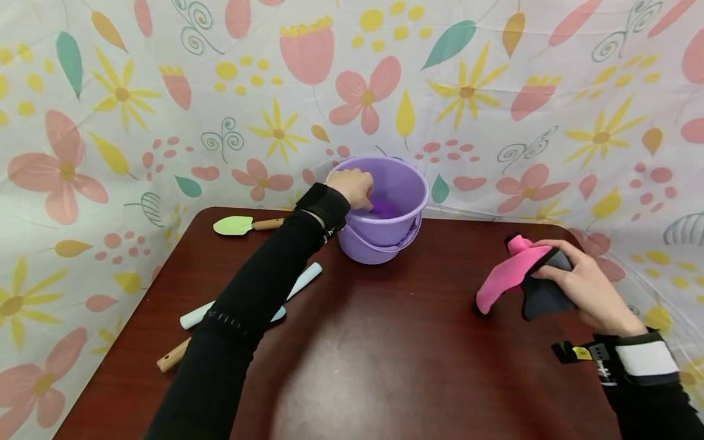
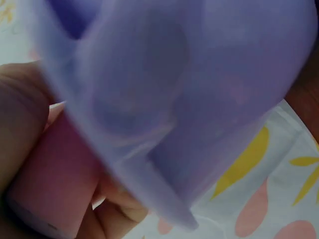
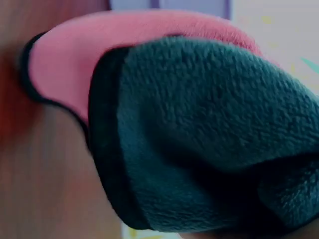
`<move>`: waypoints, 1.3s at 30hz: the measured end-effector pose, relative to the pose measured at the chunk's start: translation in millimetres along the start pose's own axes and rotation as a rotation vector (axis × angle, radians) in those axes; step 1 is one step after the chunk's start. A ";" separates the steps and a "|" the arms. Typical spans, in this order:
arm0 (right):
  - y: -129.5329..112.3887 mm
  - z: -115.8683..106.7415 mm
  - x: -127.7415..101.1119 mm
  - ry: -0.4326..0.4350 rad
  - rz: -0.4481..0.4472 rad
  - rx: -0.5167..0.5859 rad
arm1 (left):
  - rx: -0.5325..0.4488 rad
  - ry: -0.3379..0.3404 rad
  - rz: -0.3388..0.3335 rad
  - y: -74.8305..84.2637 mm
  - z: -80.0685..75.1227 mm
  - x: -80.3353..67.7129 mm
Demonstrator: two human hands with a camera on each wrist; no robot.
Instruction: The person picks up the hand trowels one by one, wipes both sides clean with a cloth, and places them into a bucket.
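Note:
My left hand (image 1: 352, 186) reaches over the near-left rim of a purple bucket (image 1: 404, 183) at the back of the table. Its fingers curl down inside, next to a darker purple thing (image 1: 386, 209) in the bucket. Whether they hold that thing is hidden. The left wrist view shows only blurred purple plastic (image 2: 189, 99) close up, with fingers (image 2: 117, 209) below it. At the right, my right hand (image 1: 583, 284) grips a pink and dark grey fleece mitt (image 1: 517, 275) just above the table. That mitt (image 3: 199, 134) fills the right wrist view.
A green trowel (image 1: 242, 225) with a wooden handle lies at the back left of the dark red table (image 1: 385, 354). A pale blue tool (image 1: 301, 281) and a wooden handle (image 1: 173, 356) lie partly under my left forearm. Floral cloth (image 1: 495, 91) hangs behind and beside the table.

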State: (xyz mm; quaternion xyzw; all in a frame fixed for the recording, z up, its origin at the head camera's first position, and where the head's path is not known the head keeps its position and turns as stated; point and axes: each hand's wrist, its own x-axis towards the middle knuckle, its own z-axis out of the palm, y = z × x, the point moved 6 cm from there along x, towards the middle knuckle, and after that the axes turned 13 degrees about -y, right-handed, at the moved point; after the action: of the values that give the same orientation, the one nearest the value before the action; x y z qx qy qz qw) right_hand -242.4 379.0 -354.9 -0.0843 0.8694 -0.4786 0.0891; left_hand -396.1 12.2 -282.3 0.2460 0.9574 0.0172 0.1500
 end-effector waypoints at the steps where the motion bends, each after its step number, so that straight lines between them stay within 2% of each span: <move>1: 3.2 2.5 0.8 -0.006 0.002 -0.021 | 0.001 -0.015 0.002 1.1 0.6 0.8; 2: 6.2 5.0 1.8 -0.016 0.000 -0.025 | -0.004 -0.021 0.016 -0.4 3.1 7.6; 7: 13.9 11.2 1.5 0.008 -0.011 -0.222 | -0.016 -0.104 0.070 6.1 10.2 13.4; 10: 17.9 15.7 2.7 -0.017 -0.003 -0.311 | 0.007 -0.147 0.081 11.4 11.9 8.9; 18: 38.8 33.2 9.6 -0.132 0.035 -0.417 | -0.001 -0.198 0.092 10.2 22.7 11.4; 24: 54.8 41.8 12.6 -0.152 0.061 -0.423 | 0.069 -0.292 0.093 9.4 26.6 13.9; 29: 61.8 49.2 13.7 -0.168 0.089 -0.401 | 0.110 -0.334 0.103 9.0 26.2 15.7; 35: 62.8 52.8 12.6 -0.166 0.102 -0.390 | 0.088 -0.316 0.109 4.6 24.4 17.8; 39: 55.2 49.9 8.7 -0.139 0.052 -0.359 | 0.017 -0.279 0.095 -0.4 19.9 14.8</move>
State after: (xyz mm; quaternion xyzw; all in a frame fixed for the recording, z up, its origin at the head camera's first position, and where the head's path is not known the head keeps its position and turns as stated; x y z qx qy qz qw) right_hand -242.4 365.3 -428.6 -0.1092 0.9345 -0.3062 0.1451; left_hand -402.7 18.0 -305.5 0.2924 0.9147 -0.0180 0.2785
